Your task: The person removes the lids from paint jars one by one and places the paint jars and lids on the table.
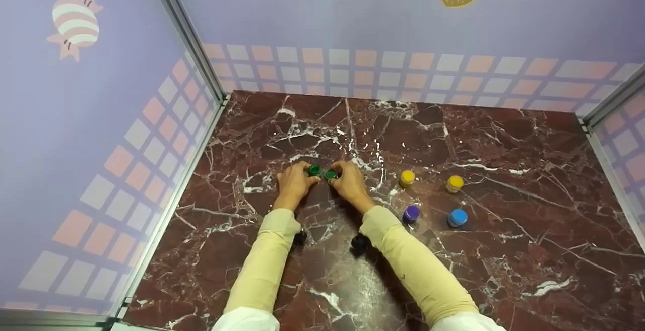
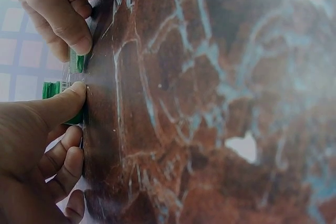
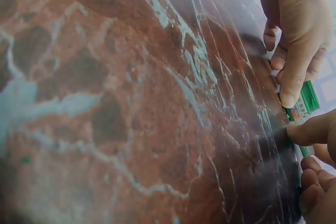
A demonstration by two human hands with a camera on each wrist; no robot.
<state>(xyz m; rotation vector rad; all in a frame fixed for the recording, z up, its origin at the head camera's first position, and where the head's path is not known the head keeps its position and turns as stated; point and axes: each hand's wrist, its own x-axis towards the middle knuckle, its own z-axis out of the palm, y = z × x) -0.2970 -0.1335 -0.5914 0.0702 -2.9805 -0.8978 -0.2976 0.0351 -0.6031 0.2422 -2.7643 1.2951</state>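
Note:
Against the marble-patterned tabletop, my left hand (image 1: 294,182) pinches a small paint jar (image 1: 314,170) between thumb and fingers. Green shows at the jar's top, and a printed label (image 3: 299,109) shows on its side in the right wrist view. Just to its right, my right hand (image 1: 348,181) pinches a green lid (image 1: 330,174) low at the table surface. In the left wrist view the lid (image 2: 77,62) sits close beside the jar (image 2: 51,88), thumb and fingertips at its edges. Fingers partly hide both pieces.
Right of my right hand stand two yellow-topped jars (image 1: 407,178) (image 1: 454,184), a purple-topped jar (image 1: 411,213) and a blue-topped jar (image 1: 457,217). Lilac panels with pink and white squares (image 1: 338,75) border the dark red marbled table (image 1: 504,185) at the back and sides.

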